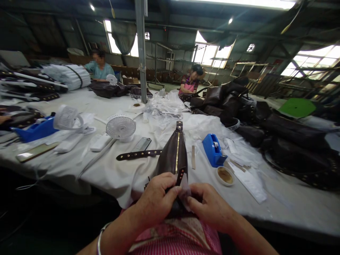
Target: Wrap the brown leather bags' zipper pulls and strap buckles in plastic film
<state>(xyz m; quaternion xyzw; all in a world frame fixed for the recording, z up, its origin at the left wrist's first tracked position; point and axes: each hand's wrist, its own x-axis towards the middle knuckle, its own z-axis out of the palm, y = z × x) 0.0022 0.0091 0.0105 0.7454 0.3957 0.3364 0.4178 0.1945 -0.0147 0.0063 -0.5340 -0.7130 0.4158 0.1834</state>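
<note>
A dark brown leather bag (170, 152) with a gold zipper lies lengthwise before me, its near end by my lap. My left hand (159, 193) is closed, its thumb and fingers pinching a short studded strap (180, 176) over the bag. Close beside it, my right hand (205, 202) is closed on a thin whitish sheet (185, 189) that touches the strap; whether it is paper or plastic I cannot tell. A longer studded strap (138, 154) stretches left from the bag, just in front of a phone (142, 144).
Right of the bag are a blue tape dispenser (212, 150), a round dish (225, 176) of brown stuff and a pile of dark bags (289, 131). Leftward stand white fans (121, 126) and another blue dispenser (39, 129). Two people (189, 85) work across the table.
</note>
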